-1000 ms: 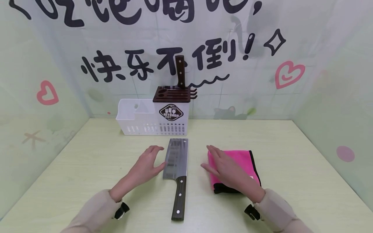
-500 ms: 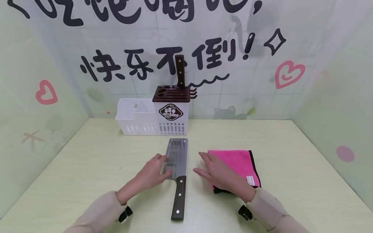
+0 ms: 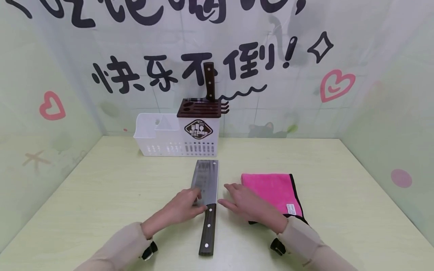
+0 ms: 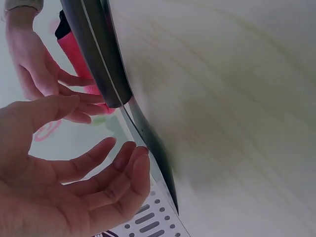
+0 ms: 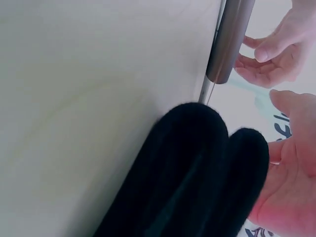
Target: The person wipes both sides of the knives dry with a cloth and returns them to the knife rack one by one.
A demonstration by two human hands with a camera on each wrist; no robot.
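A cleaver (image 3: 207, 182) with a broad steel blade lies flat on the table, its dark riveted handle (image 3: 208, 233) toward me. My left hand (image 3: 183, 206) is over the lower left of the blade, thumb near where the handle starts. In the left wrist view its fingers are loosely bent beside the blade; whether the fingertips touch it I cannot tell. To the right of the cleaver hovers my right hand (image 3: 251, 206), fingers spread and holding nothing. Partly under that hand's wrist lies a folded pink cloth (image 3: 272, 190) with black edging, which looms dark in the right wrist view.
Behind the cleaver stands a white perforated holder (image 3: 162, 145) with a dark slotted top (image 3: 200, 109). A brown-handled knife (image 3: 210, 81) sticks up from it. Printed fabric (image 3: 288, 98) covers the back and sides of the pale table (image 3: 135, 177).
Both hands have come inward and toward me: the left from beside the blade to over its lower part, the right leftward off most of the cloth. Cleaver and cloth stay put.
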